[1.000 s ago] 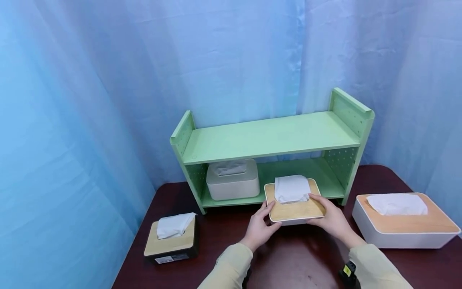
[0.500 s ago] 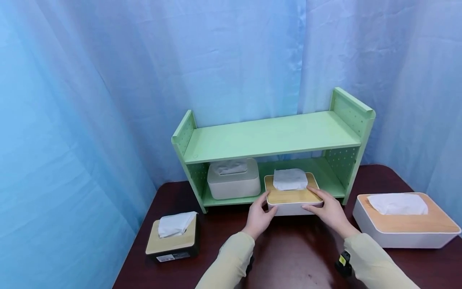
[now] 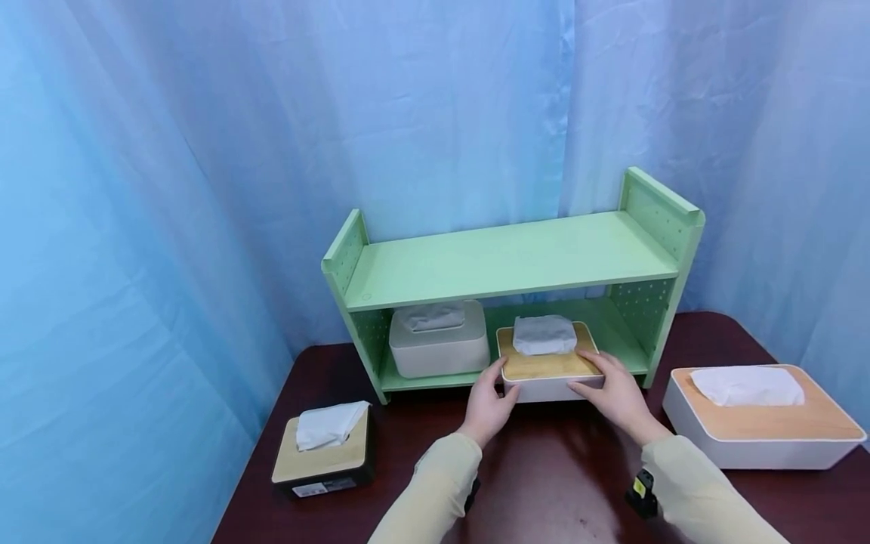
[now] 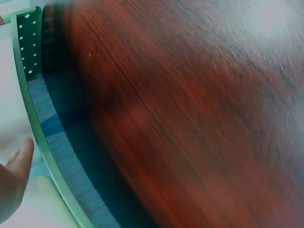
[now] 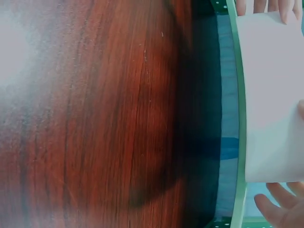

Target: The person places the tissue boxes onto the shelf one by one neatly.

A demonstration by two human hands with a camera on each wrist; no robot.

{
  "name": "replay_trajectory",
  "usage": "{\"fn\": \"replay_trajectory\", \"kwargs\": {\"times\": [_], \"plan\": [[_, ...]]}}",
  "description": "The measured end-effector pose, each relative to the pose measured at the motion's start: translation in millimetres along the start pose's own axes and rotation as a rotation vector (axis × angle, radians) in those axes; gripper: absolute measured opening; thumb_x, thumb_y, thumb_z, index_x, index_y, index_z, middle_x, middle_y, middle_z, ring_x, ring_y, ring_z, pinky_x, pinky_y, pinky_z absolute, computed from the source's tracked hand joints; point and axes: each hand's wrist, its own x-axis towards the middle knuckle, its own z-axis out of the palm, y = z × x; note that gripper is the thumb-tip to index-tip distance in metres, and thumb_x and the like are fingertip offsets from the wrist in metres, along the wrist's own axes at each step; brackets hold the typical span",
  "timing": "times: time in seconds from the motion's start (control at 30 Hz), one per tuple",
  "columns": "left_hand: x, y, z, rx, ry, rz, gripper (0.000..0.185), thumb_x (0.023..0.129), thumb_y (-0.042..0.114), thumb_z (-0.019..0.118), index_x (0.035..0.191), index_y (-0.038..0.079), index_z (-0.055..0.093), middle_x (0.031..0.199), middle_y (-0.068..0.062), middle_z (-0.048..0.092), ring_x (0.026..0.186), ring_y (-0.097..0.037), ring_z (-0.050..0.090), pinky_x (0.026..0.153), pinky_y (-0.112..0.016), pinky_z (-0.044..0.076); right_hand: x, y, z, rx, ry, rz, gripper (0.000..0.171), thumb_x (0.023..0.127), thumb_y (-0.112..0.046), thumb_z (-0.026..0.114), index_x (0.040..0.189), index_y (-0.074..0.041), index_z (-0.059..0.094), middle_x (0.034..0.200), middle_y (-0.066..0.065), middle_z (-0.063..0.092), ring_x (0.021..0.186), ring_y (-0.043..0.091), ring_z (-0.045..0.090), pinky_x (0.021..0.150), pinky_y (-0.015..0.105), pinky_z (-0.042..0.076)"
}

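My left hand [image 3: 488, 404] and right hand [image 3: 615, 393] grip a white tissue box [image 3: 540, 370] with a wooden lid, one at each side. Thumbs are on its front corners and fingers on the sides and lid. A white tissue tops it. The box is partly over the lower level of a green shelf [image 3: 510, 261], its front jutting past the edge; whether it rests there I cannot tell. In the right wrist view the box's pale underside [image 5: 270, 95] shows, with my right hand [image 5: 282, 211] below it. The left wrist view catches my left hand [image 4: 14, 178] at the image edge.
A grey-white tissue box [image 3: 440, 351] stands on the lower shelf's left. On the dark wooden table [image 3: 537, 483], a black tissue box [image 3: 322, 457] with a wooden lid lies left, a larger white one [image 3: 768, 446] right. A blue curtain [image 3: 448, 113] hangs behind.
The held tissue box has moved forward toward the shelf and levelled out from its earlier tilt. Both hands have travelled along with it. The other tissue boxes have not moved.
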Motion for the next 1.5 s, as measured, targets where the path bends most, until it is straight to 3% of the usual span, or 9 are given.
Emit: {"fn": "replay_trajectory", "kwargs": {"times": [0.13, 0.23, 0.43, 0.6, 0.73, 0.87, 1.03, 1.27, 1.5], "plan": [[-4.5, 6.5, -7.0, 0.13, -0.012, 0.043, 0.052, 0.089, 0.016, 0.062, 0.137, 0.006, 0.048, 0.141, -0.018, 0.045, 0.127, -0.031, 0.047, 0.101, -0.04, 0.043, -6.1, 0.5, 0.2, -0.022, 0.039, -0.016, 0.064, 0.085, -0.03, 0.07, 0.135, 0.0, 0.046, 0.138, 0.036, 0.035, 0.123, 0.053, 0.037, 0.094, 0.065, 0.035], [-9.3, 15.4, -13.6, 0.226, -0.038, 0.12, 0.052, 0.09, 0.019, 0.061, 0.138, 0.007, 0.045, 0.146, -0.02, 0.036, 0.133, -0.034, 0.039, 0.103, -0.043, 0.041, -11.7, 0.3, -3.1, -0.036, 0.093, -0.056, 0.064, 0.083, -0.028, 0.072, 0.134, 0.002, 0.046, 0.138, 0.035, 0.035, 0.122, 0.052, 0.038, 0.092, 0.065, 0.037], [-29.3, 22.1, -20.4, 0.504, -0.113, 0.345, 0.056, 0.091, 0.028, 0.061, 0.142, 0.013, 0.041, 0.15, -0.021, 0.027, 0.139, -0.037, 0.027, 0.107, -0.046, 0.037, -27.3, -5.8, -9.6, -0.074, 0.219, -0.188, 0.061, 0.076, -0.014, 0.077, 0.128, 0.003, 0.05, 0.136, 0.033, 0.038, 0.118, 0.052, 0.041, 0.087, 0.065, 0.037], [-45.4, 18.6, -20.4, 0.697, -0.152, 0.418, 0.06, 0.092, 0.038, 0.058, 0.145, 0.021, 0.037, 0.154, -0.022, 0.021, 0.141, -0.038, 0.022, 0.109, -0.055, 0.028, -40.9, -11.0, -10.4, -0.136, 0.285, -0.346, 0.063, 0.067, -0.007, 0.08, 0.124, 0.001, 0.054, 0.133, 0.031, 0.042, 0.115, 0.051, 0.042, 0.088, 0.064, 0.036], [-51.0, 12.6, -15.7, 0.803, -0.18, 0.414, 0.06, 0.093, 0.043, 0.055, 0.147, 0.028, 0.034, 0.156, -0.018, 0.017, 0.142, -0.037, 0.02, 0.108, -0.061, 0.023, -49.1, -9.8, -5.2, -0.202, 0.257, -0.388, 0.067, 0.067, -0.01, 0.08, 0.127, -0.005, 0.053, 0.137, 0.029, 0.04, 0.121, 0.052, 0.034, 0.1, 0.068, 0.021], [-53.1, 8.6, -10.7, 0.857, -0.208, 0.371, 0.059, 0.095, 0.047, 0.049, 0.149, 0.033, 0.029, 0.159, -0.014, 0.012, 0.144, -0.037, 0.015, 0.107, -0.064, 0.019, -54.8, -5.1, 2.3, -0.294, 0.189, -0.338, 0.068, 0.074, -0.024, 0.077, 0.135, -0.015, 0.048, 0.144, 0.022, 0.035, 0.127, 0.051, 0.026, 0.098, 0.074, 0.008], [-53.5, 7.4, -7.8, 0.871, -0.203, 0.335, 0.056, 0.096, 0.048, 0.045, 0.149, 0.035, 0.029, 0.159, -0.01, 0.013, 0.144, -0.037, 0.014, 0.107, -0.065, 0.019, -58.3, -0.4, 7.7, -0.357, 0.138, -0.294, 0.068, 0.081, -0.035, 0.071, 0.141, -0.022, 0.043, 0.15, 0.016, 0.032, 0.133, 0.05, 0.02, 0.095, 0.077, 0.004], [-44.3, 10.3, -7.6, 0.861, -0.169, 0.351, 0.054, 0.097, 0.046, 0.045, 0.148, 0.032, 0.033, 0.157, -0.01, 0.023, 0.144, -0.038, 0.015, 0.106, -0.066, 0.019, -51.2, 3.4, 5.4, -0.384, 0.116, -0.256, 0.065, 0.085, -0.039, 0.066, 0.143, -0.022, 0.041, 0.151, 0.014, 0.032, 0.134, 0.053, 0.016, 0.096, 0.078, -0.001], [-32.3, 12.7, -7.3, 0.882, -0.203, 0.313, 0.055, 0.098, 0.048, 0.041, 0.15, 0.034, 0.027, 0.157, -0.009, 0.021, 0.145, -0.037, 0.012, 0.108, -0.065, 0.017, -39.5, 3.1, 4.4, -0.387, 0.089, -0.236, 0.063, 0.087, -0.04, 0.064, 0.143, -0.021, 0.041, 0.149, 0.017, 0.033, 0.133, 0.056, 0.015, 0.096, 0.078, -0.002]]}}
